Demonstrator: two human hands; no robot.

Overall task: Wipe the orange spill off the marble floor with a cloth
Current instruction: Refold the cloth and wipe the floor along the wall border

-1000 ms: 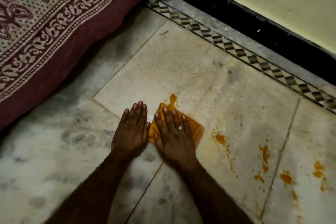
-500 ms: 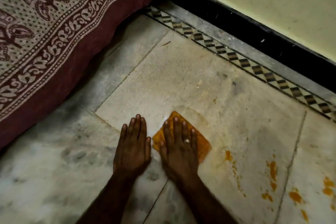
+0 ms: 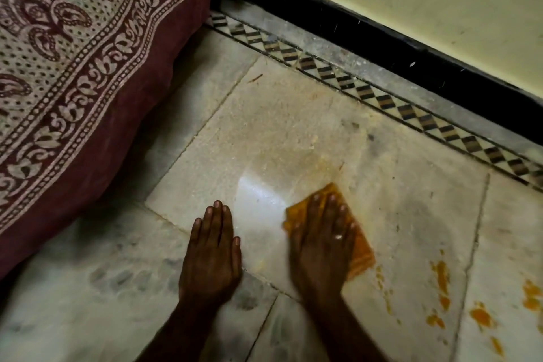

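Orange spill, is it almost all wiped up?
Only partway. Done: the shiny wet patch between the hands shows no orange. In hand: the right hand presses flat on the cloth, and the left hand rests flat on the floor. Left: orange blotches lie to the cloth's right, across two tiles.
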